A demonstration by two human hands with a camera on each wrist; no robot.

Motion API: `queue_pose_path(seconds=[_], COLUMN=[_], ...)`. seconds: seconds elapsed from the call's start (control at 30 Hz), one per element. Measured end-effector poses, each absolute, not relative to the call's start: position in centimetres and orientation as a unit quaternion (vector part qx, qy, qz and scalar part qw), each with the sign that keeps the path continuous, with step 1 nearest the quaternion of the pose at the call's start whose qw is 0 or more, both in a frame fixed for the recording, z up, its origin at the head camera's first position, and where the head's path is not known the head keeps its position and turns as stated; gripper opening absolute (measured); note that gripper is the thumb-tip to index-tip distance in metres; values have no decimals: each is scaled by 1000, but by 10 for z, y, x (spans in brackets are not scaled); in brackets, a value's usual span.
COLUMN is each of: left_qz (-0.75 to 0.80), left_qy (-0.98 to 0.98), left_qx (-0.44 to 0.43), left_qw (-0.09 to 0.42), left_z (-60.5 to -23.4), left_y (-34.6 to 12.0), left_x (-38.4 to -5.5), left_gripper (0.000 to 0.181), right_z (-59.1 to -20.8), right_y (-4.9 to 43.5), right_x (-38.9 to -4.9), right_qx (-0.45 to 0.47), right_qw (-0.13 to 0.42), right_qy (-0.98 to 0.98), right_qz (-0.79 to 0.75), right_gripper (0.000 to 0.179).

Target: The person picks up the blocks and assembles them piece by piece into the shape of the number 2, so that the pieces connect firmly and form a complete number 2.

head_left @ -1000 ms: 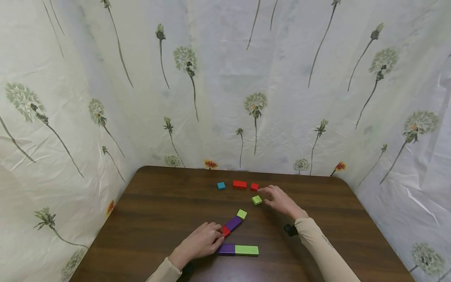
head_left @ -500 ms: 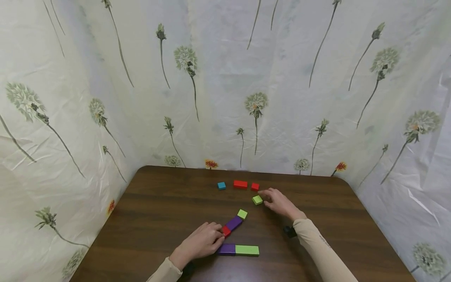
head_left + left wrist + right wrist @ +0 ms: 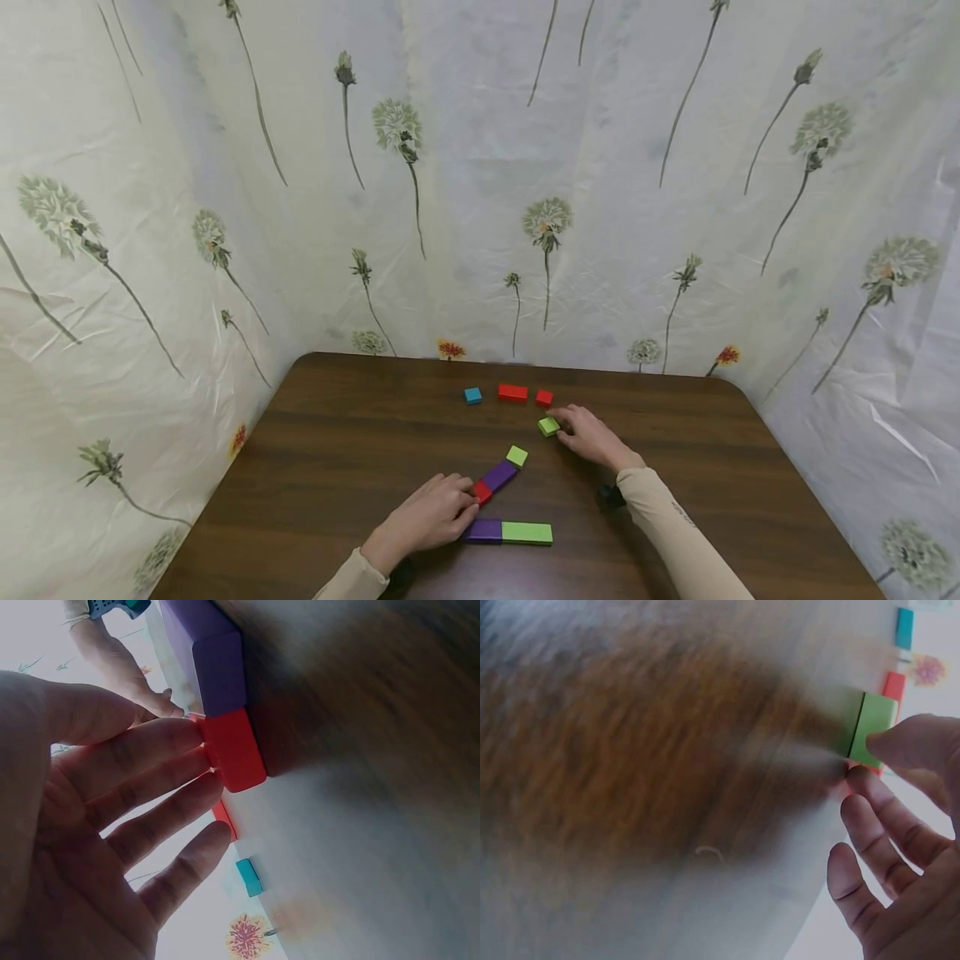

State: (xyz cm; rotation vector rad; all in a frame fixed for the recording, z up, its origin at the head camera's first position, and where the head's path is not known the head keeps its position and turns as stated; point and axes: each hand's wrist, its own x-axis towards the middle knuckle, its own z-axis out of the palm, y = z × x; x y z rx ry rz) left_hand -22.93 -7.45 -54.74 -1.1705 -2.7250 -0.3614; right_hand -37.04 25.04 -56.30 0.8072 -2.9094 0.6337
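My left hand (image 3: 431, 510) touches the small red block (image 3: 482, 492) with its fingertips; in the left wrist view the fingers (image 3: 161, 780) are extended and the thumb stands apart. This red block (image 3: 236, 750) meets the end of a purple block (image 3: 499, 476), with a lime-green square block (image 3: 517, 456) at its far end, a slanted row. My right hand (image 3: 592, 435) is at another lime-green block (image 3: 548, 427), thumb at its near side and index finger by its far edge. In the right wrist view the thumb overlaps that green block (image 3: 874, 729), while the other fingers are spread.
Nearer the front, a purple block (image 3: 482, 532) and a long green block (image 3: 527, 533) lie end to end. Toward the back are a blue block (image 3: 472, 396), a long red block (image 3: 513, 393) and a small red block (image 3: 544, 398). A flowered curtain (image 3: 465, 208) surrounds the brown table (image 3: 337, 442).
My right hand has shifted slightly left and nearer, bringing its thumb and index finger closer around the separate green block. The left hand and the blocks stay in place.
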Motion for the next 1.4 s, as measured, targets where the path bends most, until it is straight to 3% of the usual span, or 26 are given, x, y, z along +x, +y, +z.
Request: queue_pose_path(seconds=[1.4], left_qz=[-120], left_qy=[-910], left_qx=[-388], left_qw=[85], left_z=[-549], left_y=[-74], left_x=[-229], left_gripper=[22], right_z=[-565], right_y=[234], right_x=[-368], right_qx=[295], right_qw=[63], right_qy=[-936], right_qz=[183], right_gripper=[36])
